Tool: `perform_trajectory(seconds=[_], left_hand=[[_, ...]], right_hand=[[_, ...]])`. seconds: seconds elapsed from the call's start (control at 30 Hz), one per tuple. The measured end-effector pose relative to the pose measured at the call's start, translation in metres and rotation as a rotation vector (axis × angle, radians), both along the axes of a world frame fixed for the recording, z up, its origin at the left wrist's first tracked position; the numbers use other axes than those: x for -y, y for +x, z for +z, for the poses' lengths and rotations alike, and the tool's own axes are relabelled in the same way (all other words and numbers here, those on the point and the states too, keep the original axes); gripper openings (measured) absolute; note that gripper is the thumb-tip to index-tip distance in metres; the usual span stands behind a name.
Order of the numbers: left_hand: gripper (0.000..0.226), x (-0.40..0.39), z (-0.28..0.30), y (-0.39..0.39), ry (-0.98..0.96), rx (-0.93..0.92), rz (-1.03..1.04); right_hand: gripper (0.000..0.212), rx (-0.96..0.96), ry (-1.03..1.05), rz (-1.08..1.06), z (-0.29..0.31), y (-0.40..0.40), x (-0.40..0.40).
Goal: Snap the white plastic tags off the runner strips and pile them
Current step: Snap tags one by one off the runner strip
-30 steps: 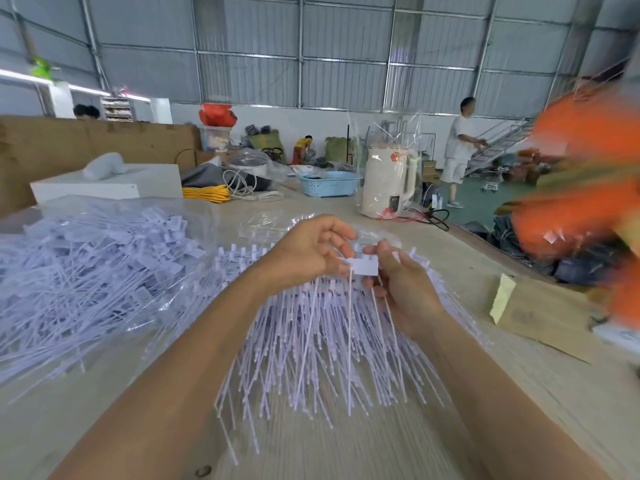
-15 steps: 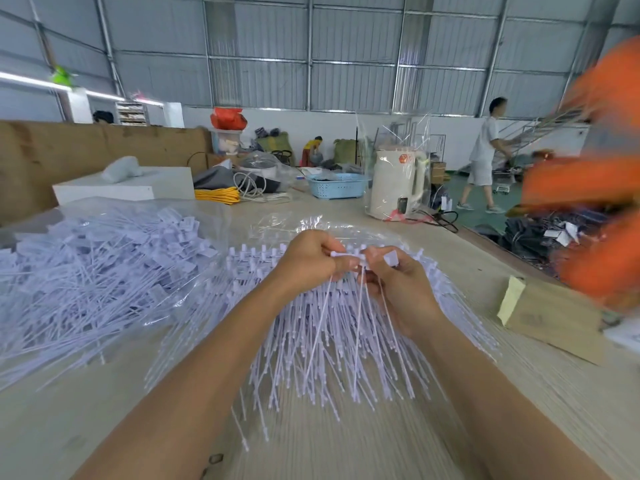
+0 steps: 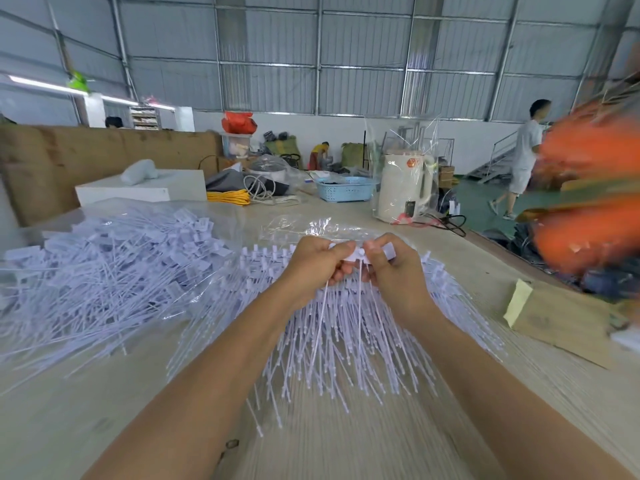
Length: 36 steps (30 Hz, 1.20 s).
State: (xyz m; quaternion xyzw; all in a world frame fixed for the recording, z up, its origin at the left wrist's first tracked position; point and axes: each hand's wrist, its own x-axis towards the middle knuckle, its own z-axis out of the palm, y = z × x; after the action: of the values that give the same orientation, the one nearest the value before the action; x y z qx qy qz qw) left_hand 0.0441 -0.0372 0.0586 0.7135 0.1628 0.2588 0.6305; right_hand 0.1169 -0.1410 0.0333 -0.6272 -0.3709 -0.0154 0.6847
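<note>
— White plastic, all of it. I have both hands up over the fan of runner strips: my left hand and right hand are each closed on the head end of one tag, pinching it between them.

— Which way does it lie?

— Its head runs crosswise between my fingertips; its thin tail hangs down toward me. The hands are equally near, nearly touching. The finished pile lies well to my left on the tabletop, so I judge the left hand suits the drop.

— Anything unclear?

— My fingers hide the joint, so I cannot tell whether it has snapped free.
</note>
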Motion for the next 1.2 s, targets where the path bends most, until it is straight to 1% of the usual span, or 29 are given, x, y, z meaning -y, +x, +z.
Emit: perform_trajectory(seconds=[0.1, 0.23, 0.33, 0.4, 0.47, 0.5, 0.57, 0.6, 0.63, 0.7, 0.73, 0.8, 0.83, 0.87, 0.9, 0.97, 1.03, 1.1, 1.13, 1.2], left_hand=[[0.026, 0.002, 0.003, -0.002, -0.151, 0.015, -0.018], [0.019, 0.003, 0.011, -0.005, -0.349, -0.021, -0.094], [0.027, 0.003, 0.015, -0.007, -0.498, -0.046, -0.152], [0.028, 0.001, 0.017, -0.008, -0.528, -0.039, -0.154], [0.025, 0.000, 0.018, -0.009, -0.476, -0.028, -0.136], [0.024, -0.001, 0.018, -0.010, -0.420, -0.025, -0.112], [0.020, -0.009, 0.014, -0.010, -0.233, -0.041, 0.015], [0.020, -0.016, 0.010, -0.011, -0.143, -0.065, 0.113], [0.023, -0.025, 0.004, -0.013, -0.101, -0.087, 0.198], [0.032, -0.038, -0.008, -0.019, -0.129, -0.088, 0.256], [0.031, -0.041, -0.012, -0.021, -0.143, -0.063, 0.245], [0.020, -0.038, -0.012, -0.022, -0.148, 0.005, 0.183], [0.018, -0.034, -0.009, -0.021, -0.133, 0.027, 0.158], [0.020, -0.029, -0.004, -0.019, -0.114, 0.034, 0.146], [0.024, -0.026, 0.000, -0.016, -0.111, 0.040, 0.135], [0.022, -0.019, 0.009, -0.011, -0.193, 0.057, 0.098], [0.012, -0.012, 0.016, -0.010, -0.280, 0.056, 0.070], [0.010, -0.007, 0.018, -0.010, -0.289, 0.051, 0.070], [0.012, -0.005, 0.018, -0.010, -0.290, 0.058, 0.078], [0.013, -0.004, 0.019, -0.011, -0.319, 0.081, 0.096]], right_hand=[[0.025, 0.134, -0.035, -0.130, 0.005, -0.005, -0.004], [0.016, 0.340, -0.066, -0.245, 0.013, -0.012, -0.003], [0.013, 0.566, -0.087, -0.299, 0.020, -0.020, -0.001], [0.012, 0.657, -0.110, -0.316, 0.022, -0.022, 0.000], [0.012, 0.674, -0.121, -0.309, 0.024, -0.024, 0.001], [0.013, 0.671, -0.132, -0.301, 0.024, -0.025, 0.001], [0.013, 0.621, -0.141, -0.290, 0.028, -0.030, 0.003], [0.014, 0.555, -0.112, -0.290, 0.034, -0.031, 0.005], [0.015, 0.472, -0.051, -0.292, 0.044, -0.032, 0.010], [0.022, 0.291, 0.124, -0.288, 0.071, -0.027, 0.023], [0.023, 0.178, 0.249, -0.254, 0.086, -0.023, 0.031], [0.023, -0.063, 0.544, -0.121, 0.110, -0.015, 0.045], [0.023, -0.150, 0.629, -0.070, 0.116, -0.010, 0.050], [0.023, -0.211, 0.621, -0.051, 0.115, -0.007, 0.051], [0.024, -0.262, 0.527, -0.055, 0.111, -0.007, 0.051], [0.028, -0.327, 0.228, -0.069, 0.094, -0.009, 0.044], [0.034, -0.331, 0.039, -0.019, 0.072, -0.011, 0.031], [0.033, -0.336, -0.039, 0.060, 0.055, -0.018, 0.016], [0.028, -0.357, -0.044, 0.101, 0.049, -0.022, 0.009], [0.022, -0.397, 0.012, 0.175, 0.043, -0.030, -0.005]])
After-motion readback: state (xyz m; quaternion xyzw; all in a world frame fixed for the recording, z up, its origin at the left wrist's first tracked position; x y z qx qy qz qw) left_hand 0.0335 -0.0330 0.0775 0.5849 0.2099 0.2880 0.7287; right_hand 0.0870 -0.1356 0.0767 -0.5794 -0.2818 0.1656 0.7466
